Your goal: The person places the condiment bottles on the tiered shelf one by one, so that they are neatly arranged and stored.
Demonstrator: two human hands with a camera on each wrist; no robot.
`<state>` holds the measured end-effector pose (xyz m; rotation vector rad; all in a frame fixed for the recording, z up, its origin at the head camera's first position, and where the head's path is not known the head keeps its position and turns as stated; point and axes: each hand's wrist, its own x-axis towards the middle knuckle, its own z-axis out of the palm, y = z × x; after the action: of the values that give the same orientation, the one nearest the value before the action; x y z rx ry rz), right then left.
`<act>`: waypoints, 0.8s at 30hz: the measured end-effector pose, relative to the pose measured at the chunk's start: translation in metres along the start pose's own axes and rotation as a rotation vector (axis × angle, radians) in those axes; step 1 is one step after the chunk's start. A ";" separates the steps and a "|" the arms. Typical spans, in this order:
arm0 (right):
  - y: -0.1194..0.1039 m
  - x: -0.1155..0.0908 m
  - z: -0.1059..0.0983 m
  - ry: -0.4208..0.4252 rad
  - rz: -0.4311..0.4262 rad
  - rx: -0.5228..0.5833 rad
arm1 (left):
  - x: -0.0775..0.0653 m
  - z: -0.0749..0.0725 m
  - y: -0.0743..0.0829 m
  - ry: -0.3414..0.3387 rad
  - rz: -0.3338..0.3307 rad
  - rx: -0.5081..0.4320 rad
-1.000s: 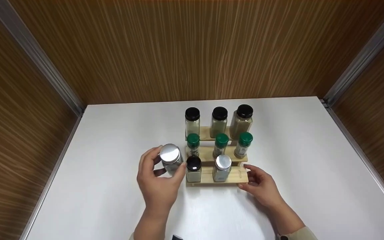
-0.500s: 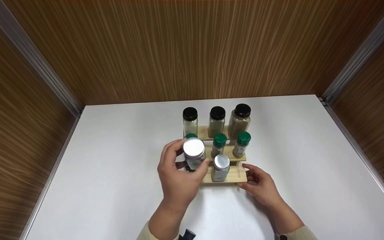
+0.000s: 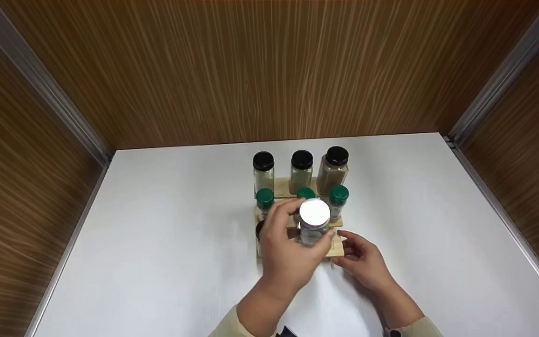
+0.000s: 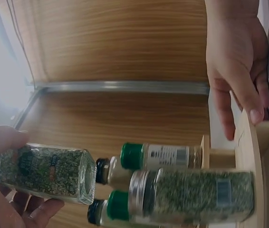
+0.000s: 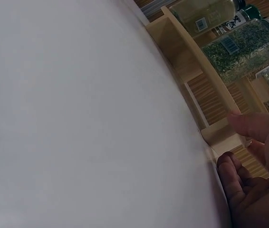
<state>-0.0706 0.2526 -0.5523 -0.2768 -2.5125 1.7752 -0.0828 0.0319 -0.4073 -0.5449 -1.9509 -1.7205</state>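
Note:
My left hand (image 3: 288, 257) holds a clear spice jar (image 3: 315, 214) with a silver lid above the front step of a three-step wooden spice rack (image 3: 336, 249). Dried green flakes fill this jar, which is off the rack in the left wrist view. Another silver-lidded jar (image 4: 203, 194) of green flakes stands on the front step, hidden in the head view behind the raised jar. At the rack's front right end, my right hand (image 3: 365, 264) pinches the board, its thumb (image 5: 248, 124) on the edge.
Black-capped jars (image 3: 302, 173) line the rack's top step. Green-capped bottles (image 3: 338, 201) occupy the middle one. A black-capped jar (image 3: 258, 236) at the front left is partly covered by my left hand. Wood-grain panels (image 3: 269, 70) enclose the white tabletop (image 3: 166, 243).
My left hand has carried its jar rightward, from left of the rack to over the front step's right part. The right hand stays on the rack's end.

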 end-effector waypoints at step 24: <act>-0.002 -0.006 0.000 0.036 -0.065 -0.086 | -0.065 0.060 -0.029 -0.012 0.067 0.125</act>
<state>-0.0650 0.2508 -0.5496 -0.2265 -2.5463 1.6265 -0.0534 0.0889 -0.4749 -0.5701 -2.0094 -1.5461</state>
